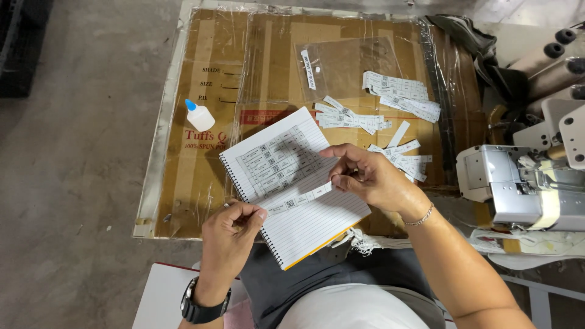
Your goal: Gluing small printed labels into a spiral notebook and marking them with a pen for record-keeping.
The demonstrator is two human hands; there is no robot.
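A spiral notebook (pixel 317 225) with lined pages lies tilted on my lap and the edge of a cardboard-covered table (pixel 207 183). Several white label strips are stuck in rows on its upper page. My left hand (pixel 230 228) pinches the left end of a long white label strip (pixel 298 199), and my right hand (pixel 368 176) pinches its right end, stretching it across the page just below the stuck rows. A small white glue bottle (pixel 200 116) with a blue cap stands on the cardboard at the upper left.
Loose piles of white label strips (pixel 399 91) lie on the cardboard beyond the notebook, next to a clear plastic bag (pixel 344 64). A white sewing machine (pixel 524 183) and thread cones (pixel 548 58) stand at the right. Grey concrete floor (pixel 73 170) lies to the left.
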